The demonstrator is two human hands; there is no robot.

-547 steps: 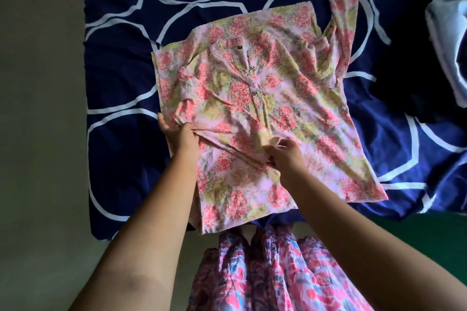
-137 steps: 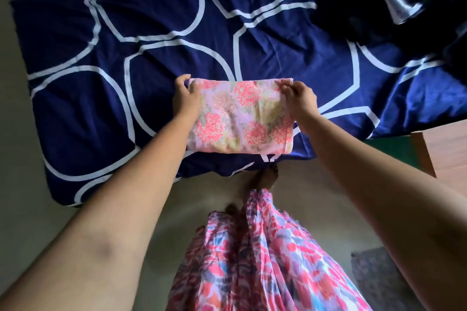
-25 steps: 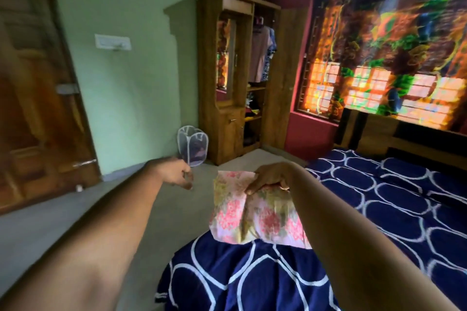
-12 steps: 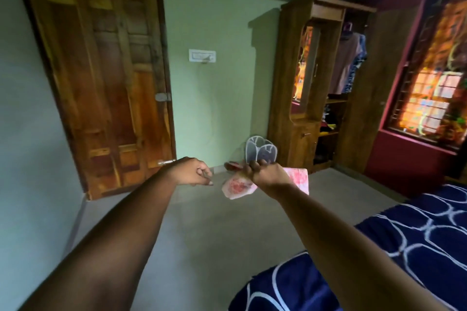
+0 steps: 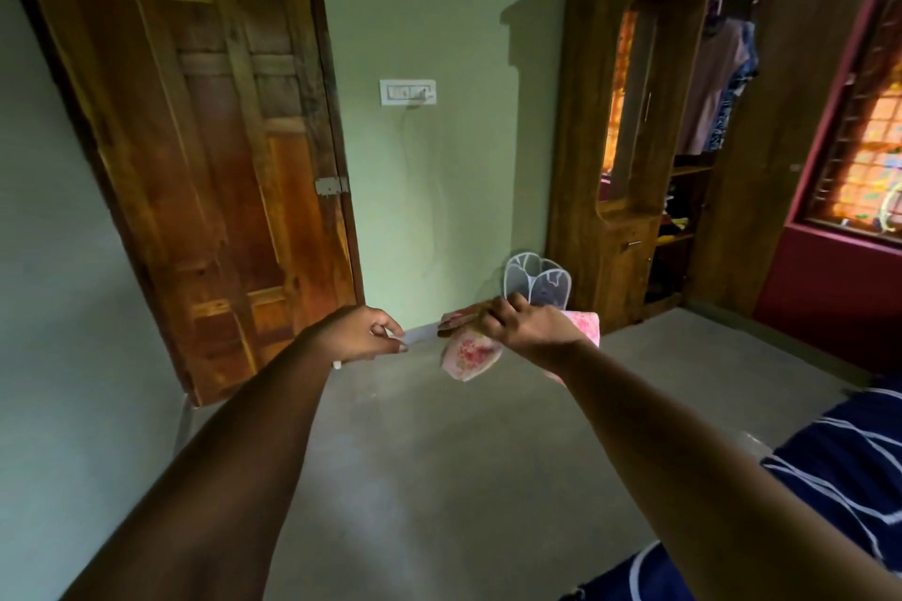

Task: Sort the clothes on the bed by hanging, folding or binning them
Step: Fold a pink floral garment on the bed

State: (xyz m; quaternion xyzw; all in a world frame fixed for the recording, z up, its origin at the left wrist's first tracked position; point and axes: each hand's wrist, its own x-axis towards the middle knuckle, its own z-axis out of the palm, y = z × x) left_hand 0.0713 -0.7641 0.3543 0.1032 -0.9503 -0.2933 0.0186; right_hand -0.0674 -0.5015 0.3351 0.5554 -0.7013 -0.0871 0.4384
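Observation:
My right hand [image 5: 529,327] grips the folded pink floral top [image 5: 469,350] and holds it out over the floor, away from the bed. The cloth hangs below the hand and pokes out on both sides of it. My left hand [image 5: 358,333] is held out beside it, a little to the left, fingers loosely curled with nothing in them. A white mesh laundry basket [image 5: 537,281] stands on the floor against the far wall, just behind my right hand. To its right is an open wooden wardrobe [image 5: 654,151] with clothes hanging inside.
A corner of the bed with its navy sheet with white rings [image 5: 849,464] shows at the lower right. A wooden door [image 5: 205,151] is on the left. Grey floor [image 5: 439,444] lies between me and the wall. A lit window [image 5: 873,146] is at the far right.
I have turned further left, away from the bed, so less of it shows. The floral top stays in my right hand and the basket and wardrobe look nearer.

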